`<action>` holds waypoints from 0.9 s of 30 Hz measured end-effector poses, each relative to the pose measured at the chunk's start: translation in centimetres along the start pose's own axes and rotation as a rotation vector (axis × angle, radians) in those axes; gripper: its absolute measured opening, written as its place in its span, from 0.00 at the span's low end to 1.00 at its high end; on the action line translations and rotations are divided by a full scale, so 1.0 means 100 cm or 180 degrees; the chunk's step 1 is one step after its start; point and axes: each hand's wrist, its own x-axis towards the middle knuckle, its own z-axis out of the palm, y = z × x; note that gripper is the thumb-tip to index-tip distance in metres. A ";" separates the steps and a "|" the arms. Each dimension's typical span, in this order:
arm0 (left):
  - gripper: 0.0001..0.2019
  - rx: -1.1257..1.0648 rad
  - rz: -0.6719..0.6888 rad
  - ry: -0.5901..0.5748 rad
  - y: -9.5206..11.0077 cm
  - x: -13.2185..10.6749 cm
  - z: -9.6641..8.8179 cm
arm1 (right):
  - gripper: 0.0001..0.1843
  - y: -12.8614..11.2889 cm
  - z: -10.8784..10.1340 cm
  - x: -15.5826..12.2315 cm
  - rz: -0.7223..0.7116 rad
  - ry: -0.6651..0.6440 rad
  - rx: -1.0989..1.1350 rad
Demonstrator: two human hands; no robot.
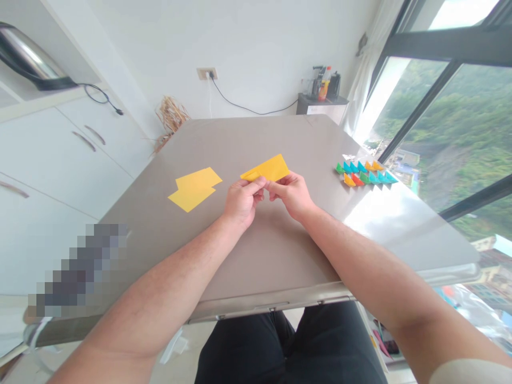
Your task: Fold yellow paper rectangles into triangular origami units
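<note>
Both hands meet above the middle of the grey table (280,256). My left hand (241,201) pinches the near left corner of a yellow paper sheet (269,168), fingers closed on it. My right hand (293,194) grips the same sheet's near edge just to the right. The sheet is partly folded and held slightly off the tabletop. Two more yellow sheets (194,188) lie overlapped flat on the table to the left of my hands.
A cluster of several small folded paper triangles (365,174), in teal, green, orange and red, sits at the right near the window. White cabinets stand on the left. A small stand with bottles (325,85) is by the far wall.
</note>
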 end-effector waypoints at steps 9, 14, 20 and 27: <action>0.15 0.0277 0.0240 0.0280 0.002 0.002 -0.001 | 0.20 0.004 -0.006 0.003 0.0143 0.0071 0.0083; 0.11 0.0331 0.0267 0.0661 0.009 0.009 -0.009 | 0.18 0.002 -0.016 0.007 0.0089 0.0442 0.0203; 0.08 0.0158 -0.0204 0.0262 0.017 0.018 -0.022 | 0.32 -0.005 -0.025 0.005 -0.0479 -0.0165 -0.0550; 0.10 0.0707 -0.0448 -0.0028 0.009 0.019 -0.025 | 0.09 0.000 -0.024 0.002 -0.0551 -0.0392 -0.1137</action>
